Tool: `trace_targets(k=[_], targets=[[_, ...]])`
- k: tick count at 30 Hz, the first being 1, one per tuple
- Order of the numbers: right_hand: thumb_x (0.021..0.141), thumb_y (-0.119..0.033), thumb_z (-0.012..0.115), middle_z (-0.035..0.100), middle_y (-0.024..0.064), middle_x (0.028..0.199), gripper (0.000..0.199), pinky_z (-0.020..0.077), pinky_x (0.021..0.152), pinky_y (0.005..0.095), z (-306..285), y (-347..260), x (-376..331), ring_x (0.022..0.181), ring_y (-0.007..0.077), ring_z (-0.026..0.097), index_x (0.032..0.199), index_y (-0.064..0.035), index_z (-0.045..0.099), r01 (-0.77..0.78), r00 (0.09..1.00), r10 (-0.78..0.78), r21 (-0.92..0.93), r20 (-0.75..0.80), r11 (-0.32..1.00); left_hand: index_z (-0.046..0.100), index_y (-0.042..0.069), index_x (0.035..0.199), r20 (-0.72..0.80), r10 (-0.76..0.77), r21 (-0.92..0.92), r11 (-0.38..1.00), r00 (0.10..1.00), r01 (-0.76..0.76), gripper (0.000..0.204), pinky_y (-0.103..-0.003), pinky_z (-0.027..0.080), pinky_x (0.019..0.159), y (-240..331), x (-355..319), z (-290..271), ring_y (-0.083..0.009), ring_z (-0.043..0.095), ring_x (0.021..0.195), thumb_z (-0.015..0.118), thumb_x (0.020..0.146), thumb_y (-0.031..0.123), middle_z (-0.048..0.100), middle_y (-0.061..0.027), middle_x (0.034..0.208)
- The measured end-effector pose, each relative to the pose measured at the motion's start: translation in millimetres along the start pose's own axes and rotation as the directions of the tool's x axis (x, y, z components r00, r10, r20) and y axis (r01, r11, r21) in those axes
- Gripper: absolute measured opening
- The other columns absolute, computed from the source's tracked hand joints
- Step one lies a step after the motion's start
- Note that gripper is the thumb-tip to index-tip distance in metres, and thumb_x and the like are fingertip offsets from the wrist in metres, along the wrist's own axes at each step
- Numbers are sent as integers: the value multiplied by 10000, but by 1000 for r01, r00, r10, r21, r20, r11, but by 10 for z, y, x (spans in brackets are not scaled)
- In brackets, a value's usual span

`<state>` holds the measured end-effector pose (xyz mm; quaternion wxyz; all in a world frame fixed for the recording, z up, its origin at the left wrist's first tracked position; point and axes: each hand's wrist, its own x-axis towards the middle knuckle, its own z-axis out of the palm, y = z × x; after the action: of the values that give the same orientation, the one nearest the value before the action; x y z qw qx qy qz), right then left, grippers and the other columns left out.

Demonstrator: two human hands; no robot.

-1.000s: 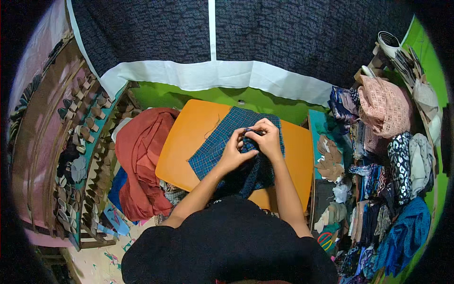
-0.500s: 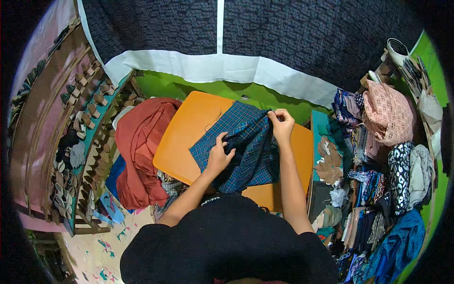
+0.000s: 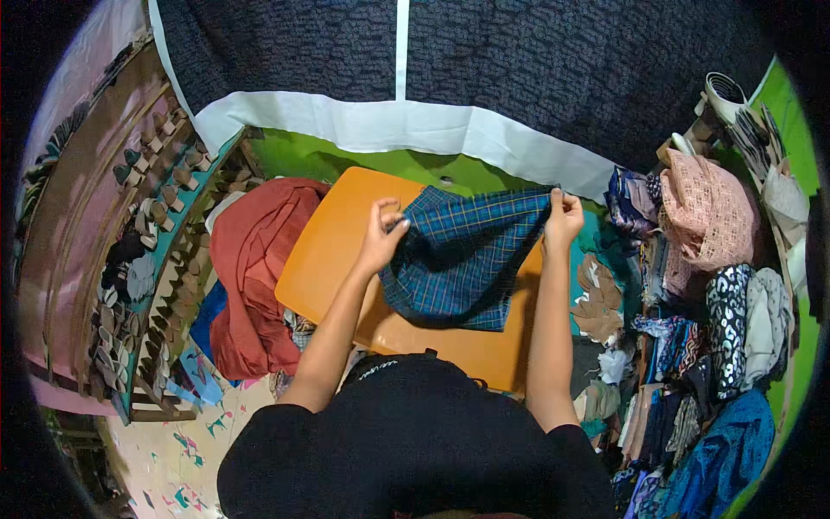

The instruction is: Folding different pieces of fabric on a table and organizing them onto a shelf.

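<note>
Plaid cloth: a blue checked piece [image 3: 462, 255] was stretched above the orange table [image 3: 333, 251], lower edge draping onto it.
Left hand: the left hand [image 3: 382, 232] had pinched one top corner between thumb and fingertips.
Right hand: the right hand [image 3: 562, 216] was closed on the other top corner.
Progress: cloth looked spread open, not yet folded or laid flat.
Surface: orange table, mostly bare wood.
Room: red fabric heap [image 3: 259, 259] lay left; piled patterned textiles [image 3: 700, 285] stood right; a dark curtain with white hem [image 3: 389, 121] hung behind.
</note>
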<state>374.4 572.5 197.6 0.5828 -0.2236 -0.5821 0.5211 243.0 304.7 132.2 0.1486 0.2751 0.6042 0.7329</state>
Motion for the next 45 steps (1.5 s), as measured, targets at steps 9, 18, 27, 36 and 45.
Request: trace_targets(k=[9,18,27,36,45], targets=[[763,-156,627,373,-50,641,246,298,563,194,-309,-252,171,604,51,332,679,-78,409,89,995,-81,139,-62,986,483,21,970,54,358,-52,933,932,-355,358,-211,443,613,940,-24,188,-120,563,748,656,658,-17,586,-87,794],[749,-64,622,508,13,768,210,362,616,192,-395,-270,-82,657,64,421,701,-58,418,150,975,-166,115,145,982,585,-28,748,180,-53,522,852,982,-50,175,-258,451,579,524,65,-65,-141,581,654,681,614,30,610,-87,695],[755,-82,600,376,-47,573,213,275,466,201,-111,297,-95,525,32,320,639,-56,424,0,963,42,-155,265,988,386,-31,1094,177,-448,302,872,876,385,280,-292,493,482,493,1211,-307,-227,600,563,420,833,64,556,-181,811],[868,-253,417,554,150,657,313,501,416,327,312,757,1799,517,283,597,942,51,408,-210,926,286,-295,245,932,48,143,1304,269,-368,-23,922,890,388,640,-462,490,595,793,3224,563,-384,528,847,482,833,164,338,-185,1238],[839,-228,499,498,39,656,246,381,603,255,722,-1527,2131,650,110,451,845,11,439,802,502,-830,-228,-244,552,521,56,928,163,777,-194,629,607,-753,129,-170,353,604,2833,3423,977,-72,461,746,536,800,65,546,-44,909]])
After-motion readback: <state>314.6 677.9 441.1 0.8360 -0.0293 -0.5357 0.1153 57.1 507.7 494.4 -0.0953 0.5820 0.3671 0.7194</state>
